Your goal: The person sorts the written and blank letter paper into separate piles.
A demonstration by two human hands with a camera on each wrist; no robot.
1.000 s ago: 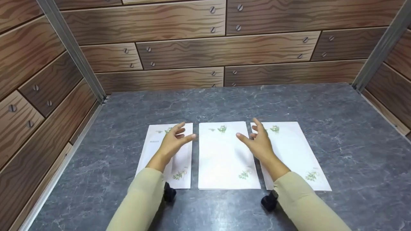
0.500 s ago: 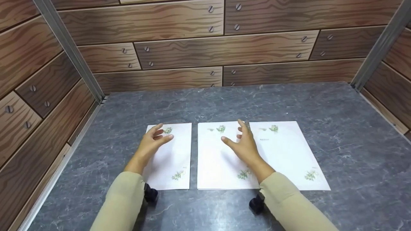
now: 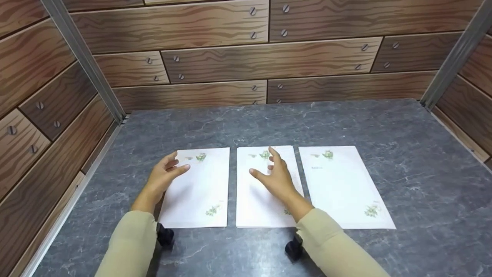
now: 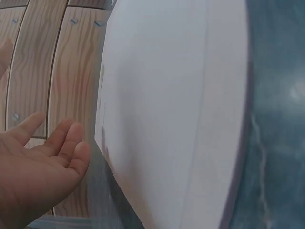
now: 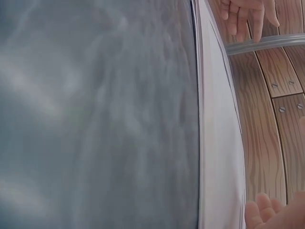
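Three white paper sheets with green plant prints lie in a row on the dark marbled table. My left hand [image 3: 162, 177] hovers over the outer edge of the left sheet [image 3: 207, 184], fingers relaxed and apart, holding nothing. Above the middle sheet [image 3: 253, 207] is my right hand [image 3: 276, 179], thumb and fingers spread with no object between them; it hides part of that sheet's right side. The right sheet [image 3: 346, 188] has a faint line of print near its top left. In the left wrist view, the left hand [image 4: 43, 167] shows loosely bent fingers beside a sheet.
The dark marbled table [image 3: 261, 123] extends behind and around the sheets. Wood-patterned panels [image 3: 215, 63] enclose it at the back and sides, with metal posts [image 3: 86, 61] at the corners. A black wrist device [image 3: 294, 248] sits under the right sleeve.
Both hands have moved left: the left from over the left sheet to its outer edge, the right from between the middle and right sheets to over the middle one. The sheets stay put.
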